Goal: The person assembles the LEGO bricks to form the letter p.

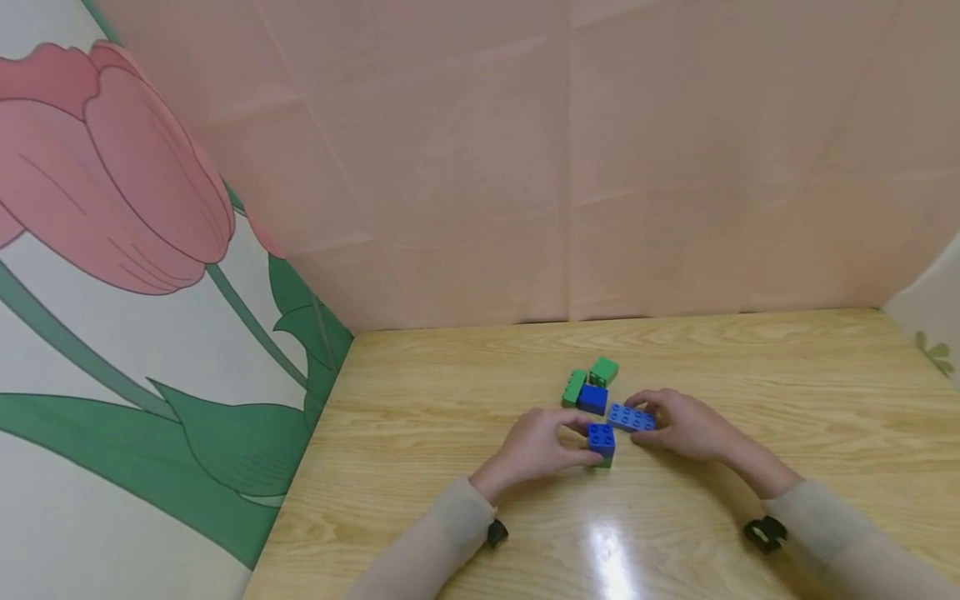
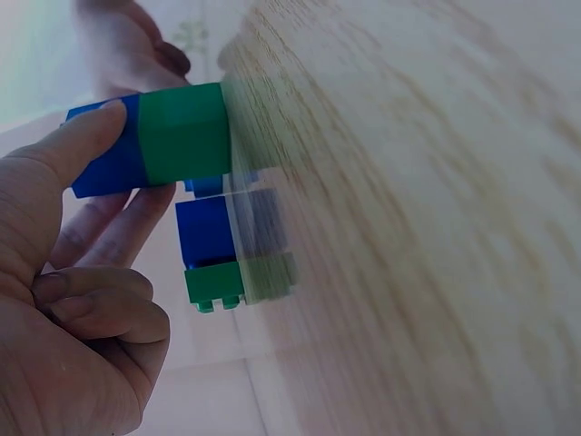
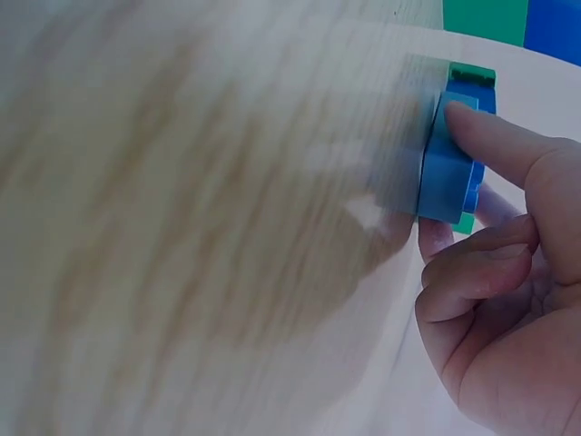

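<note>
My left hand pinches a dark blue toy brick between thumb and fingers; it sits stacked on a green brick. In the left wrist view the thumb presses the blue brick's side, and the green one is right at the tabletop. My right hand grips a lighter blue, longer brick, studs up and low on the table, thumb on one long side and fingers on the other. Just beyond both hands lie another dark blue brick, a narrow green brick and a green brick.
The wooden table meets a pinkish cloth backdrop at its far edge. At the left rises a panel with a tulip picture. Black bands show at both wrists. Light glares off the table near the front.
</note>
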A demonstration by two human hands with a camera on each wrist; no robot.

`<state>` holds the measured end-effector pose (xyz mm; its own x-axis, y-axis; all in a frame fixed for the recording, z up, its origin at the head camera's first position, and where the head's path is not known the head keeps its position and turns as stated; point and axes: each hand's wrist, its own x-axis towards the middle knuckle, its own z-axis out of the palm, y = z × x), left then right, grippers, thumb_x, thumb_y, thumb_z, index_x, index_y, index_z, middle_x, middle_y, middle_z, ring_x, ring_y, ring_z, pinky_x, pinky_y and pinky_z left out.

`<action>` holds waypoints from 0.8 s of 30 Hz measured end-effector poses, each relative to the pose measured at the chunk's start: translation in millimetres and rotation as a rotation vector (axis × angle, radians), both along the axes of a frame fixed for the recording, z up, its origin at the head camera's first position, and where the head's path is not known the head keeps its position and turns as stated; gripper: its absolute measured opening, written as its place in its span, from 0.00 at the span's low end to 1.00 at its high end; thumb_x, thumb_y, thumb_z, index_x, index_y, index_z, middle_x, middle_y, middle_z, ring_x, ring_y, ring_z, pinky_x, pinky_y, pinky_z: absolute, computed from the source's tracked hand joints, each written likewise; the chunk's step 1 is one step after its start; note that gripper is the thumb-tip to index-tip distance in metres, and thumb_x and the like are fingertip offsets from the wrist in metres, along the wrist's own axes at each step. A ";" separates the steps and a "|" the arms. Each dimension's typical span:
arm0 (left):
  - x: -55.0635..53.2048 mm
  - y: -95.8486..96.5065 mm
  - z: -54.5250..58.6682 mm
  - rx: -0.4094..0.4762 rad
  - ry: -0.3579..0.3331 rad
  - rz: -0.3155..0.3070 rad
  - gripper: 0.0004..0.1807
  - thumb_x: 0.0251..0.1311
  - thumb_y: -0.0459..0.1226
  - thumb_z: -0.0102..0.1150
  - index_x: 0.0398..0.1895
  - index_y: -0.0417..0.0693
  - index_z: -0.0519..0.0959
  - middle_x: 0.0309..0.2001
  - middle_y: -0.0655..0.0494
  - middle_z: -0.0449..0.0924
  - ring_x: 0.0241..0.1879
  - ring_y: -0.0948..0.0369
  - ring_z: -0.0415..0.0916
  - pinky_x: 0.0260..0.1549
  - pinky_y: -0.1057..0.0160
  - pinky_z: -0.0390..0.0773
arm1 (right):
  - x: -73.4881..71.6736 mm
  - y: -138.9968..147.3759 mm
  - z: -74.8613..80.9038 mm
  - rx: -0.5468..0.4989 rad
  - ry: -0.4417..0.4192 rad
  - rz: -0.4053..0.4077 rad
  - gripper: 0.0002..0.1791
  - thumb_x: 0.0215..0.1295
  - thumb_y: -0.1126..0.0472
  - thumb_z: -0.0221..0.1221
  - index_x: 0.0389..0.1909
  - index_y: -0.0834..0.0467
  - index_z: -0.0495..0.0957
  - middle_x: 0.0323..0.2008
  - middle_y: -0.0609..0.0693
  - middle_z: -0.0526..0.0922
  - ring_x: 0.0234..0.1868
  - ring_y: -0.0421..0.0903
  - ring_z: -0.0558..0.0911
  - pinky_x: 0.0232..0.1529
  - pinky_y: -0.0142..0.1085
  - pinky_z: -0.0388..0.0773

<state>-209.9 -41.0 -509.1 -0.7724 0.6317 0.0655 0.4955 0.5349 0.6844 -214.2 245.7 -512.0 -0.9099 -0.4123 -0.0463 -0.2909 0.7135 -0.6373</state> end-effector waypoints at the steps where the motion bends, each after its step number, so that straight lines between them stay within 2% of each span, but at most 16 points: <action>1: 0.0 0.0 -0.3 0.000 0.002 -0.001 0.26 0.59 0.57 0.74 0.60 0.65 0.83 0.46 0.78 0.83 0.50 0.72 0.80 0.53 0.67 0.76 | 0.0 0.2 0.0 -0.003 -0.001 0.003 0.27 0.64 0.50 0.73 0.60 0.56 0.81 0.45 0.52 0.84 0.40 0.47 0.78 0.39 0.44 0.75; 6: 0.0 0.1 -0.9 -0.001 0.016 -0.004 0.26 0.59 0.57 0.73 0.59 0.66 0.83 0.46 0.79 0.83 0.50 0.72 0.80 0.52 0.67 0.76 | 2.2 2.4 1.9 -0.005 0.028 -0.010 0.26 0.65 0.50 0.72 0.61 0.56 0.80 0.47 0.54 0.84 0.40 0.48 0.77 0.38 0.43 0.73; 12: 0.1 -0.2 0.1 0.008 0.009 -0.005 0.25 0.58 0.56 0.74 0.59 0.65 0.84 0.46 0.79 0.83 0.50 0.72 0.80 0.52 0.67 0.76 | 8.8 6.1 4.2 -0.011 0.103 -0.039 0.27 0.68 0.48 0.70 0.63 0.53 0.80 0.50 0.55 0.82 0.48 0.53 0.80 0.45 0.52 0.78; 15: 0.2 -0.3 0.4 0.011 0.002 -0.002 0.25 0.58 0.56 0.74 0.58 0.65 0.84 0.46 0.79 0.83 0.50 0.72 0.80 0.53 0.67 0.76 | 12.3 7.3 5.6 -0.037 0.126 -0.045 0.26 0.69 0.48 0.69 0.63 0.52 0.80 0.51 0.56 0.81 0.43 0.50 0.80 0.40 0.46 0.78; 18: 0.1 -0.3 0.4 0.011 -0.006 -0.002 0.24 0.58 0.56 0.74 0.57 0.66 0.84 0.46 0.79 0.83 0.51 0.72 0.80 0.53 0.66 0.76 | 15.3 7.8 7.4 -0.065 0.151 -0.041 0.25 0.70 0.48 0.68 0.64 0.52 0.79 0.52 0.55 0.81 0.36 0.44 0.76 0.32 0.37 0.74; 24: -0.4 -0.6 0.1 0.013 -0.007 -0.008 0.22 0.59 0.57 0.73 0.56 0.67 0.84 0.46 0.80 0.83 0.51 0.73 0.79 0.54 0.66 0.76 | 19.8 5.3 11.3 -0.135 0.176 -0.042 0.23 0.70 0.49 0.69 0.62 0.51 0.79 0.51 0.50 0.81 0.23 0.39 0.68 0.23 0.34 0.69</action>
<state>-210.3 -41.6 -509.0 -0.7680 0.6369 0.0679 0.4946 0.5223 0.6947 -194.4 251.0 -500.7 -0.9156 -0.3653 0.1679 -0.3778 0.6389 -0.6701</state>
